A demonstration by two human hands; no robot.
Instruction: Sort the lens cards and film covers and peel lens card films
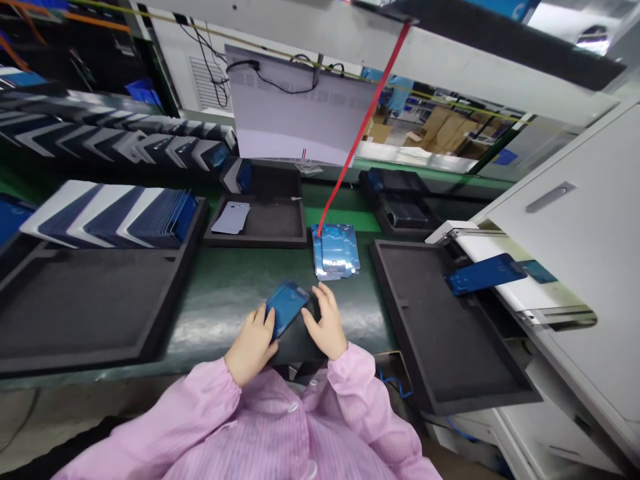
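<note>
No text, label, brand or number is showing legibly anywhere. The blue phone back cover [286,307], which is sitting between the two hands, is showing only glare, and the stack of blue film sheets [336,251] just beyond the grip is bearing no readable print.

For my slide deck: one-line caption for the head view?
Both hands hold a blue phone panel over a dark fixture.

I see pale pink, finely striped smock sleeves, cuffs gathered elastic-tight at both wrists, lower centre of frame. Left hand [253,345] and right hand [327,325] bare; possibly snap fasteners down front.
</note>
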